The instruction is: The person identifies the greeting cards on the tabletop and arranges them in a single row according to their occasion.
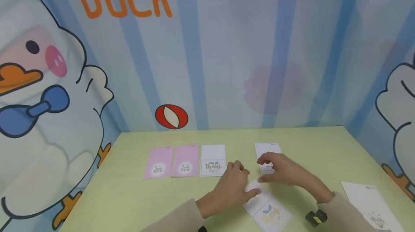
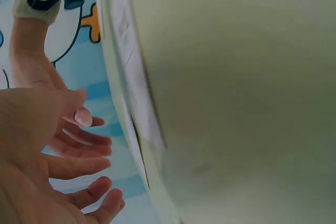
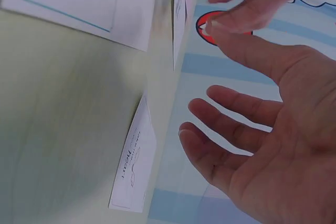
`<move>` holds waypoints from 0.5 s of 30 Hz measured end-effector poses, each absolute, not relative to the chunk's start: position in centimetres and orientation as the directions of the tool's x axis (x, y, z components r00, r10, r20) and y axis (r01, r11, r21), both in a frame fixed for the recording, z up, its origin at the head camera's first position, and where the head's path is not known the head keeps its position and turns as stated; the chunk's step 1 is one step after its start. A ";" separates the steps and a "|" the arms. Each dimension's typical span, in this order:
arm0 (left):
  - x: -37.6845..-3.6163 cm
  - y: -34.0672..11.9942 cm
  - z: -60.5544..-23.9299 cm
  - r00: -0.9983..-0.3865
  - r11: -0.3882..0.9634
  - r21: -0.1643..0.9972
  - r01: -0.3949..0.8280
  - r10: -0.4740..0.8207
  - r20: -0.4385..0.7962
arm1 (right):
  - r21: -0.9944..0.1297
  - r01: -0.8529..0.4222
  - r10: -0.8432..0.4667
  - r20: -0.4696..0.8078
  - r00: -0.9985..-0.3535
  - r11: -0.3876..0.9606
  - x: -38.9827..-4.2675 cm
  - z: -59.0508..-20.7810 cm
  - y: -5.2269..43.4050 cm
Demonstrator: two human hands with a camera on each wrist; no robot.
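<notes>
Overhead first: left hand (image 1: 234,185) lies flat, fingers relaxed, fingertips on the top end of the thank-you card (image 1: 267,210) near the table's front edge. Right hand (image 1: 282,170) hovers spread over a white card (image 1: 267,151) mid-table; contact unclear. Card looks like thin, light, smooth paper, likely to slide on the table (image 1: 129,196); best slid to an edge or lifted by a corner pinch. Other things: two pink cards (image 1: 172,161) and another thank-you card (image 1: 213,160) in a row towards the back left, a diamond sheet (image 1: 373,203) at the front right corner. Nothing blocks the card but the hands themselves.

Left wrist: left hand (image 2: 47,156) open, fingers loose, holding nothing; card edges (image 2: 131,87) seen side-on.

Right wrist: right hand (image 3: 262,129) open, fingers spread, empty, above a white card (image 3: 134,166).
</notes>
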State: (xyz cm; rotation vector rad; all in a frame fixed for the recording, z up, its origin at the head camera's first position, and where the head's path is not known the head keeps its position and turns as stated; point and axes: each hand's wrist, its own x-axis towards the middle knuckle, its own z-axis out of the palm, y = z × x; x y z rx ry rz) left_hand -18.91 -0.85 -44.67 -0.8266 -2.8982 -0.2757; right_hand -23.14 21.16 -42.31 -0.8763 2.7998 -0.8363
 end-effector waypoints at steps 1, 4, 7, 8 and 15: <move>-18.5 -1.0 -44.9 -0.836 0.836 0.086 0.542 0.526 0.156 | -0.525 -0.502 -0.557 0.061 -0.828 0.688 -22.8 -42.4 21.1; -17.5 -1.3 -45.4 -0.820 0.829 -0.032 0.558 0.557 0.131 | -0.506 -0.499 -0.567 0.023 -0.823 0.704 -21.9 -42.6 21.1; -16.7 -1.5 -45.8 -0.825 0.829 -0.037 0.558 0.559 0.081 | -0.475 -0.526 -0.594 0.008 -0.804 0.705 -21.2 -42.8 21.0; -16.5 -1.5 -45.9 -0.826 0.829 -0.035 0.558 0.559 0.068 | -0.474 -0.529 -0.601 0.000 -0.799 0.703 -20.9 -42.9 21.0; -15.1 -1.4 -46.9 -0.870 0.872 -0.002 0.489 0.487 -0.073 | -0.454 -0.552 -0.663 -0.121 -0.739 0.699 -19.6 -43.6 21.0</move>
